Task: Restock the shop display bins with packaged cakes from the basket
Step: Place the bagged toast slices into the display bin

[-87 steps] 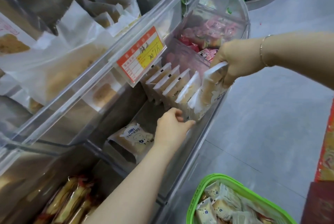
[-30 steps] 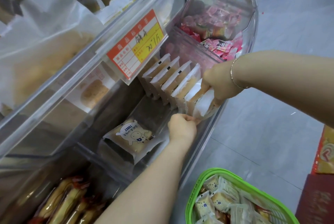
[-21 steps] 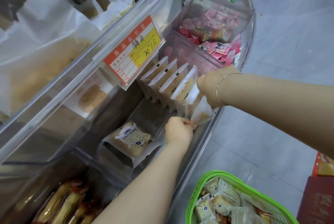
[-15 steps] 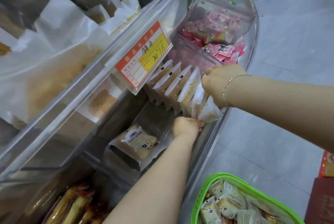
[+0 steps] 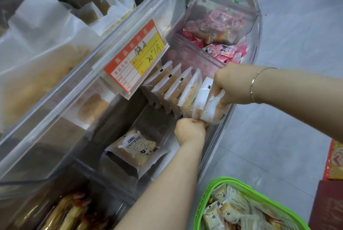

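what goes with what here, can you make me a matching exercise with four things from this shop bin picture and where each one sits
Things:
1. toast cake pack
2. green basket
3. price tag
4. pink sweets

Places:
A. clipped to the upper bin's front edge
B. far compartment, past the divider
C. lying flat on the lower bin floor
D. on the floor, bottom right

Pairs: 1-C, 2-D, 3-A, 4-B
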`<state>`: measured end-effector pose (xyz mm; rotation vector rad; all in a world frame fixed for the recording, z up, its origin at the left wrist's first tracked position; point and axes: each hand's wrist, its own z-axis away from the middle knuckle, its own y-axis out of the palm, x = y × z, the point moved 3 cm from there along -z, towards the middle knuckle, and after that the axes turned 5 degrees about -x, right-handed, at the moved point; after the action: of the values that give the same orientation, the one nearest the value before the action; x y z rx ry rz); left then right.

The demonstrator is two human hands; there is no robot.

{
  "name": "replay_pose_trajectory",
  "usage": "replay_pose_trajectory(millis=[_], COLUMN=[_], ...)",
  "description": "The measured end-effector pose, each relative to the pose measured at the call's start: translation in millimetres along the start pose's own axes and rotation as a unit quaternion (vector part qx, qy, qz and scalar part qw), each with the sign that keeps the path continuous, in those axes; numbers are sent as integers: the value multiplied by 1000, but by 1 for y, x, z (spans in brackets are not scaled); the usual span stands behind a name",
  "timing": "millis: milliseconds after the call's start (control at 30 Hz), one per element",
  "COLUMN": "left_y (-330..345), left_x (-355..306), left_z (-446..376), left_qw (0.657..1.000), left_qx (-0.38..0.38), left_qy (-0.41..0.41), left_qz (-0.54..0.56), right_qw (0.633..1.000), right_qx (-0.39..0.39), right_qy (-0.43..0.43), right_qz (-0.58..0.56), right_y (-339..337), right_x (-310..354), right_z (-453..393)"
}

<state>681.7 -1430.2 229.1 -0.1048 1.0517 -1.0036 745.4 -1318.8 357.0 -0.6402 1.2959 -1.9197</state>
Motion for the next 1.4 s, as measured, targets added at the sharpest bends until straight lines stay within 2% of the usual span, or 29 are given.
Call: replay_pose_trajectory(millis=[133,233,300,367,433,500,600,700,800,900,1000,1133,1233,1333,1367,1400], left_y=[3,-1,-5,-16,-30,-39,-41,-41,-42,-33,-22,-31,-52,-66,-73,-82], left_x=[-2,2,6,8,9,9,5,1,-6,-20,-36,-31,-22,-32,-38,-44], left_z=[0,-1,-3,-1,-2,-2,8,7,-3,-5,2,-4,-15,-17,-16,-16], left_qw=[999,996,993,990,988,981,959,932,884,868,875,914,945,937,957,985], left_qx=[6,60,88,77,36,41,106,86,69,90,109,129,64,71,67,53], left_qy=[-36,-58,-74,-91,-96,-110,-150,-164,-159,-153,-140,-111,-98,-116,-88,-29], left_qz=[11,24,41,80,115,156,218,312,434,464,450,367,307,320,270,159], right_qw=[998,998,999,999,997,994,989,971,974,986,993,989,982,983,981,977], right_qx=[-30,-11,18,42,32,5,-79,-171,-151,-102,-109,-149,-187,-184,-192,-211], right_qy=[24,7,-5,-7,-2,-2,3,3,-63,-56,-20,2,5,-3,-4,-12], right_qz=[55,63,43,1,-69,-108,-123,-167,-155,-118,-34,9,-1,25,25,19], right_y=[3,3,0,-7,-14,-15,-11,-7,8,24,34,33,30,32,30,27], right_x=[6,8,6,0,-6,-11,-17,-15,9,36,48,53,57,59,61,65], right_z=[0,1,2,5,9,11,9,9,7,2,-5,-10,-11,-15,-13,-9])
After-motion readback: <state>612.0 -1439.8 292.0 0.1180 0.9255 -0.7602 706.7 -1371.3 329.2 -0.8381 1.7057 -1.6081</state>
